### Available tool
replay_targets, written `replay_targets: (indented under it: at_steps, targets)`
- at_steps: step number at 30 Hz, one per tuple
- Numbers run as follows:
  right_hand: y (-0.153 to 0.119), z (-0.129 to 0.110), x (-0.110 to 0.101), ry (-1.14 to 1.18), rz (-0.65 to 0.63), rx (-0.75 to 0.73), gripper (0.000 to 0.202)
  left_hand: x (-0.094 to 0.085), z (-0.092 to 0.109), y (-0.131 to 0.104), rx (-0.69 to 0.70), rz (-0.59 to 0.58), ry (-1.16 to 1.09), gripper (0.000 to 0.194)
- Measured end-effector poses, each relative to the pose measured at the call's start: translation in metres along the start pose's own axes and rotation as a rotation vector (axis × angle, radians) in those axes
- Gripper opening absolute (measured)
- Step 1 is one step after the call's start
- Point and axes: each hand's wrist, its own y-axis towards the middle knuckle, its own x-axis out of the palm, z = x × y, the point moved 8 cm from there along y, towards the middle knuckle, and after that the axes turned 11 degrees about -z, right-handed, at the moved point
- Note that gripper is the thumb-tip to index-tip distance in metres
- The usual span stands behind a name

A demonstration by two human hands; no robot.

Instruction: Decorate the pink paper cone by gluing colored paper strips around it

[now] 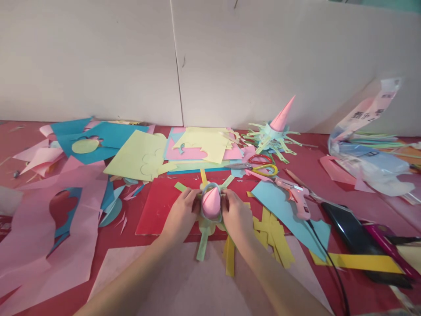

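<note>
A small paper piece with a pink cone (211, 202) inside a pale blue ring sits at the centre, above a red board (154, 210). My left hand (186, 210) pinches the ring's left side, and my right hand (235, 211) pinches its right side. Green and yellow paper strips spread out from under it, one green strip (203, 241) pointing toward me. Loose yellow strips (274, 235) lie right of my right hand. A similar piece with a taller pink cone (283, 116) and curled green strips stands at the back right.
Scissors (263, 166), a pink glue gun (297, 197) with a black cord, a dark phone (348, 228) and a plastic bag (371, 162) lie to the right. Cut blue paper (112, 138), pink paper (79, 245) and pale green paper (138, 156) cover the left. A white wall rises behind.
</note>
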Motion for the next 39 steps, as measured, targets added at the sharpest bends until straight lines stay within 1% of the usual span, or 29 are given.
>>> replay_targets:
  at_steps: [4, 6, 8, 11, 13, 15, 18, 20, 22, 25, 28, 35, 39]
  targets:
    - [0.001, 0.002, -0.001, 0.065, -0.024, 0.008, 0.026, -0.001, -0.003, 0.0, 0.004, 0.007, -0.023, 0.029]
    - [0.004, 0.009, -0.003, 0.179, -0.042, 0.002, 0.024, -0.005, -0.006, 0.0, 0.008, 0.034, -0.053, 0.029]
    - [0.008, 0.018, -0.007, 0.321, -0.051, -0.012, 0.022, -0.013, -0.009, 0.0, 0.002, 0.094, -0.082, 0.026]
    - [0.014, 0.035, -0.017, 0.463, -0.025, 0.011, 0.025, -0.026, -0.013, -0.003, -0.063, 0.181, -0.11, 0.021]
    - [0.015, 0.04, -0.023, 0.508, -0.016, 0.023, 0.028, -0.032, -0.014, -0.006, -0.132, 0.193, -0.076, 0.024]
    - [0.014, 0.037, -0.028, 0.5, -0.017, 0.015, 0.032, -0.033, -0.012, -0.007, -0.185, 0.159, -0.003, 0.03]
    - [0.009, 0.021, -0.031, 0.399, -0.056, -0.038, 0.039, -0.027, -0.008, -0.007, -0.223, 0.052, 0.098, 0.032]
    - [0.005, 0.011, -0.026, 0.353, -0.121, -0.069, 0.037, -0.021, -0.006, -0.007, -0.227, -0.005, 0.139, 0.03]
    - [0.003, 0.006, -0.019, 0.32, -0.185, -0.086, 0.031, -0.017, -0.005, -0.006, -0.212, -0.038, 0.159, 0.025]
    - [0.002, 0.004, -0.014, 0.288, -0.23, -0.103, 0.022, -0.012, -0.001, -0.006, -0.168, -0.071, 0.145, 0.018]
    - [0.003, 0.004, -0.013, 0.317, -0.233, -0.108, 0.019, -0.009, 0.002, -0.006, -0.124, -0.077, 0.103, 0.017]
    - [0.004, 0.006, -0.014, 0.36, -0.196, -0.104, 0.021, -0.008, 0.001, -0.005, -0.08, -0.046, -0.07, 0.017]
    - [0.004, 0.006, -0.02, 0.371, -0.128, -0.133, 0.023, -0.007, -0.003, -0.003, -0.112, -0.059, -0.122, 0.019]
